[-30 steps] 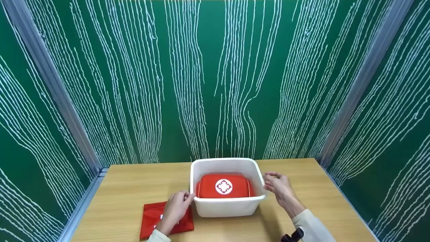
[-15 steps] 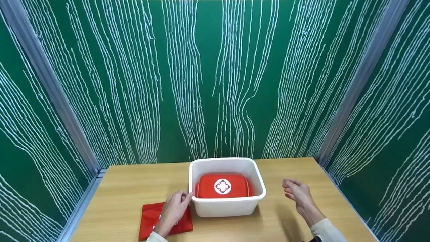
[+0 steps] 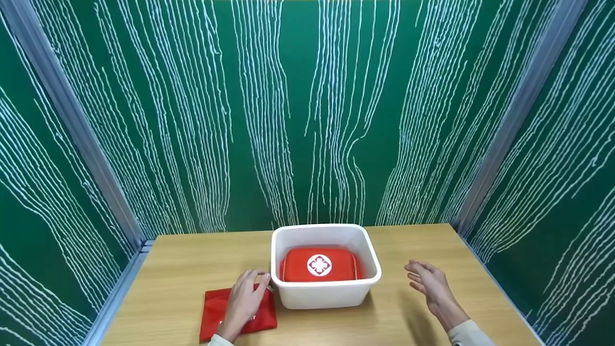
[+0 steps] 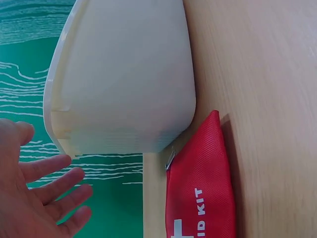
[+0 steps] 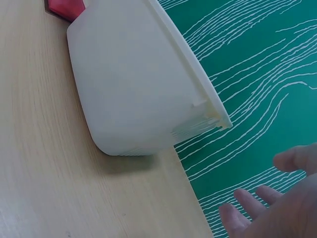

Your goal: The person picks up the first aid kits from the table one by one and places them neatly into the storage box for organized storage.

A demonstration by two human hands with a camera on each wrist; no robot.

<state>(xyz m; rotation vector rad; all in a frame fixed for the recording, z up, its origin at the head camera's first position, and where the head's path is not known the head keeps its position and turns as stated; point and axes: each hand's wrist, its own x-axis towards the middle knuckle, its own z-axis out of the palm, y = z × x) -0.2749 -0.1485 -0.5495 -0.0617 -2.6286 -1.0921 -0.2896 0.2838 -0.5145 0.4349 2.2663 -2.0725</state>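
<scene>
A white plastic tub [image 3: 326,295] stands on the wooden table, holding a red first aid case [image 3: 295,266] with a white cross emblem on its lid. My left hand [image 3: 246,295] is just left of the tub, over a flat red zip pouch [image 3: 211,315]. In the left wrist view its fingers are spread and relaxed near the rim, gripping nothing. The pouch [image 4: 203,173] shows "ID KIT" lettering and a zip pull there. To the tub's right, my right hand [image 3: 432,286] hovers apart from it with loosely bent fingers and nothing in them.
The wooden table [image 3: 192,259] ends at a green wall [image 3: 307,144] with wavy white lines. Grey metal posts [image 3: 509,120] stand at the corners, with more green panels on both sides.
My left hand has let go of the tub's left rim and its fingers have opened. My right hand has moved away from the tub to the right. The tub stays in place.
</scene>
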